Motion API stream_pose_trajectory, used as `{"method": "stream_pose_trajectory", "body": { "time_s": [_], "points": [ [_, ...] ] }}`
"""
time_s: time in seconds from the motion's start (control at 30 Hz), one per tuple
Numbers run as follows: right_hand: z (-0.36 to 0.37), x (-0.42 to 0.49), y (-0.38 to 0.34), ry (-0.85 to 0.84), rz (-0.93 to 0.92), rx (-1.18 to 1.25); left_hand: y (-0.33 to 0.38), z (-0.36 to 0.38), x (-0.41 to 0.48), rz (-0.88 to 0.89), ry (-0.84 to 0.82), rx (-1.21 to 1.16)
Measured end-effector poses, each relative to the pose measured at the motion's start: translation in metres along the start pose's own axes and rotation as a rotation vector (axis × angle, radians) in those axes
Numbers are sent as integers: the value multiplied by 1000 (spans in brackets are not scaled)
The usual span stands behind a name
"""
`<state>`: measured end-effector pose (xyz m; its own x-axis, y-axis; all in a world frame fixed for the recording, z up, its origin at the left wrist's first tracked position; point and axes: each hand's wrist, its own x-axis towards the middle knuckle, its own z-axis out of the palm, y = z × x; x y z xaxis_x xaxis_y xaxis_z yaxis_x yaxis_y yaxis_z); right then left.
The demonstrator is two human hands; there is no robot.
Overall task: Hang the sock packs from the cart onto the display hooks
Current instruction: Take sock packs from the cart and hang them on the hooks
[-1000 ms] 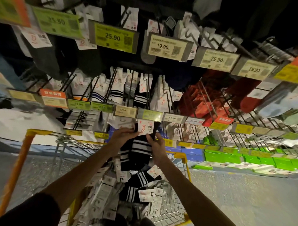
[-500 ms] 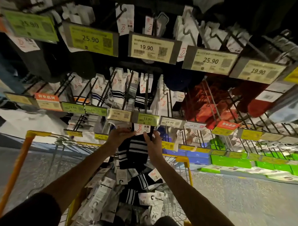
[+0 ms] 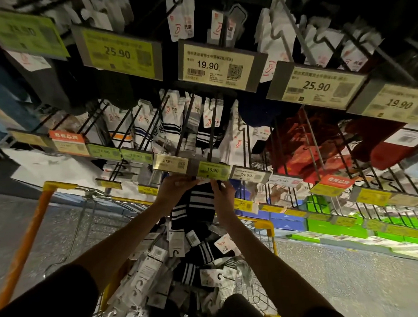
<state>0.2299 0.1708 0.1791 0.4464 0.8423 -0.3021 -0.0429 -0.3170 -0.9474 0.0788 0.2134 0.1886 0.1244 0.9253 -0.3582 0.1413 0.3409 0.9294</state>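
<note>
Both hands hold one black sock pack with white stripes [image 3: 197, 202] up at a display hook [image 3: 213, 132], just under its green 13.90 price tag [image 3: 212, 170]. My left hand [image 3: 174, 186] grips the pack's top left, and my right hand [image 3: 224, 193] pinches its top right edge. The tag hides the pack's white header card. Below, the yellow wire cart [image 3: 264, 225] holds several more sock packs [image 3: 195, 260], black striped and white carded. Striped packs [image 3: 208, 132] hang further back on the same hook.
Rows of hooks with hung socks and price tags fill the wall above, among them a 19.90 tag [image 3: 215, 65]. Red items [image 3: 305, 150] hang to the right. Green and blue boxes [image 3: 324, 222] line a low shelf. The cart's orange handle [image 3: 24, 245] runs at left.
Both hands have lifted the striped pack from above the cart up to the 13.90 tag, so its header card is now hidden behind the tag. The view has tilted upward.
</note>
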Motion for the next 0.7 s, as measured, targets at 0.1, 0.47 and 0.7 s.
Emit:
{"method": "stream_pose_trajectory", "body": {
  "time_s": [0.1,0.47,0.7],
  "points": [
    [6,21,-5,79,60,-44,-9,-4,10,45,123,120],
    [0,-25,24,-8,253,-29,-35,-24,-29,-47,-66,132],
    [-4,-75,47,-320,154,-227,-58,-10,-57,-24,-185,33]
  ]
}}
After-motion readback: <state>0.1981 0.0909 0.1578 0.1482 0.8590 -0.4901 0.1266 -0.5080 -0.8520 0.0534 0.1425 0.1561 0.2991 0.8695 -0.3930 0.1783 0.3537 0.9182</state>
